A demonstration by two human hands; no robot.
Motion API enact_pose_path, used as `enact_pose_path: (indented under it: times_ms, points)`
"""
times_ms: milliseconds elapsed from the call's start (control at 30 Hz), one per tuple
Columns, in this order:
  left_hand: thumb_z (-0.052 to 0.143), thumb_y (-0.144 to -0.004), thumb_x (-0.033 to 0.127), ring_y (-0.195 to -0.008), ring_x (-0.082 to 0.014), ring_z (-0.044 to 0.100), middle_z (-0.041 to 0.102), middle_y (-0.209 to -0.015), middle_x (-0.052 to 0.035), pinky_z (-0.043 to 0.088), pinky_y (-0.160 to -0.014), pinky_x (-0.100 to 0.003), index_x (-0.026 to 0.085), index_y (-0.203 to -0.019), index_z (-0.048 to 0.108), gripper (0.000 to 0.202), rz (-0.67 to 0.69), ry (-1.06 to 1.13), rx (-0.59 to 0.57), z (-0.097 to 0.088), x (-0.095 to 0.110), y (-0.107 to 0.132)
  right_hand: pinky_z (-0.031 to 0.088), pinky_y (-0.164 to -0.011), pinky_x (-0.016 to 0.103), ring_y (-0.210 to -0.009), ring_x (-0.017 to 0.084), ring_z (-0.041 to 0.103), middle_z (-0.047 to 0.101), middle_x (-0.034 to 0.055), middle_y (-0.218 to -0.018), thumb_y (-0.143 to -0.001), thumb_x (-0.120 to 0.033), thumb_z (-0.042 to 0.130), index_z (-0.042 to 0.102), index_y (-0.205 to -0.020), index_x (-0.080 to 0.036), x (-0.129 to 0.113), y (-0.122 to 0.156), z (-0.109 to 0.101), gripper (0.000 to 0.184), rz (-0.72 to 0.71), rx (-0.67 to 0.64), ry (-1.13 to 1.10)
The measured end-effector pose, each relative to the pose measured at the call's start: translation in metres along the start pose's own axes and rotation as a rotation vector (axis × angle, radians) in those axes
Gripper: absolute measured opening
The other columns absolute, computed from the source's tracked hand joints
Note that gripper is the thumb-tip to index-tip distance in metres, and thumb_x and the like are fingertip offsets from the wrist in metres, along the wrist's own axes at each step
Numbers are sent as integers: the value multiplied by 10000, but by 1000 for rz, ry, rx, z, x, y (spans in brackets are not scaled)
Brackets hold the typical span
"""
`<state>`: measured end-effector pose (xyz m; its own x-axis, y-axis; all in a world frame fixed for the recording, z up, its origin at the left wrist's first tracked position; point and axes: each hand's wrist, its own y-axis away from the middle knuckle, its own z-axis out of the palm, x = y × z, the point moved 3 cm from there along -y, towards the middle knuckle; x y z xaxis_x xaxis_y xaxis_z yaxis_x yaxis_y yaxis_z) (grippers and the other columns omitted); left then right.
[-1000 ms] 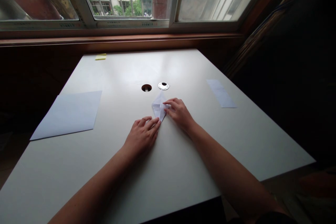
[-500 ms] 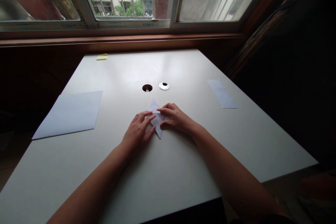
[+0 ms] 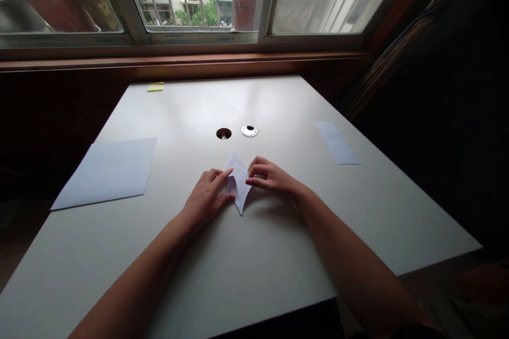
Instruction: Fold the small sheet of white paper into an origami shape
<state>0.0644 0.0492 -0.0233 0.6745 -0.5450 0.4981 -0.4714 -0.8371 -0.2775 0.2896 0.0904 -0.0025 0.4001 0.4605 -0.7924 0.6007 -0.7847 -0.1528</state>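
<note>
A small piece of folded white paper [image 3: 241,183], pointed at its top and bottom, lies on the table in front of me. My left hand [image 3: 209,189] holds its left side, thumb low and fingers on top of a folded flap. At the opposite edge, my right hand [image 3: 270,175] has thumb and fingers closed on the paper, with the fingers curled. Parts of both side edges are hidden by my fingertips.
The white table [image 3: 222,265] stands below a barred window. A stack of white sheets [image 3: 107,172] lies left, a white paper strip [image 3: 337,143] right. Beyond my hands are a round hole [image 3: 224,133] and a metal ring cover [image 3: 249,131]. Yellow sticky notes [image 3: 155,87] sit at the back.
My right hand has shifted right, off the paper's middle to its edge. The paper now looks wider and more opened, and its lower tip reaches a little closer to me.
</note>
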Motion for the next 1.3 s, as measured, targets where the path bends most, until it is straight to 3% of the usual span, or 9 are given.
enact_pose_path:
  times_ms: [167, 333, 400, 533, 667, 833, 1000, 1133, 1300]
  points:
    - [712, -839, 344, -1112, -271, 530, 567, -1154, -64, 479, -976, -444, 280, -1142, 624, 322, -45, 43, -3, -3, -1, 0, 454, -949, 385, -1030, 229, 535, 617, 53, -964, -834, -403, 721, 684, -821, -214, -2, 2, 0, 193, -46, -76, 44]
    - [613, -878, 214, -1146, -253, 559, 601, -1138, -63, 479, -983, -431, 233, -941, 596, 67, -11, 126, -14, -11, -4, -2, 447, -986, 393, -1074, 234, 520, 635, 56, -982, -820, -276, 723, 688, -817, -216, -7, 3, -1, 70, -52, -111, 81]
    - [631, -879, 262, -1183, -254, 558, 611, -1120, -66, 481, -995, -426, 230, -924, 586, 72, 20, 176, -37, -15, -4, -3, 443, -1001, 394, -1101, 233, 518, 630, 58, -1023, -822, -259, 718, 705, -868, -223, -7, 4, -2, 61, -46, -127, 81]
    - [705, -829, 457, -1218, -271, 547, 605, -1111, -81, 517, -959, -404, 221, -871, 577, 272, 40, 205, -92, -19, -6, -3, 439, -1023, 390, -1146, 231, 520, 615, 59, -1101, -817, -291, 735, 729, -980, -243, -2, 6, -4, 169, -37, -162, 52]
    - [702, -823, 486, -1178, -278, 554, 581, -1139, -95, 520, -961, -433, 211, -837, 585, 299, 71, 106, -99, -17, -6, -2, 429, -1048, 386, -1176, 230, 522, 595, 55, -1150, -805, -348, 756, 730, -1054, -269, 1, 7, -5, 262, -22, -178, 21]
    - [698, -843, 438, -1142, -268, 565, 563, -1225, -94, 525, -968, -456, 249, -1060, 643, 293, 105, 22, -80, -15, -5, -1, 417, -1072, 411, -1212, 248, 487, 557, 56, -1188, -759, -409, 795, 726, -1095, -304, 0, 8, -4, 358, 38, -215, 38]
    - [595, -931, 403, -1390, -302, 398, 464, -1477, -73, 422, -1088, -504, 326, -1327, 562, 405, 213, -94, -111, -11, -2, 1, 418, -1072, 417, -1211, 254, 464, 536, 61, -1194, -736, -430, 812, 708, -1111, -304, 0, 8, -2, 409, 29, -227, 75]
    - [507, -976, 435, -1406, -274, 403, 498, -1472, -70, 402, -1080, -481, 312, -1399, 493, 441, 238, -139, -181, -8, 0, 2, 417, -1077, 421, -1217, 254, 457, 515, 63, -1203, -737, -411, 814, 690, -1131, -298, 2, 7, -2, 427, 42, -229, 74]
    - [601, -895, 539, -1393, -293, 418, 506, -1465, -92, 376, -1092, -483, 302, -1394, 502, 561, 232, -140, -169, -9, 1, 3, 409, -1089, 436, -1233, 259, 443, 492, 62, -1223, -720, -410, 826, 674, -1151, -308, 4, 8, -2, 468, 63, -223, 76]
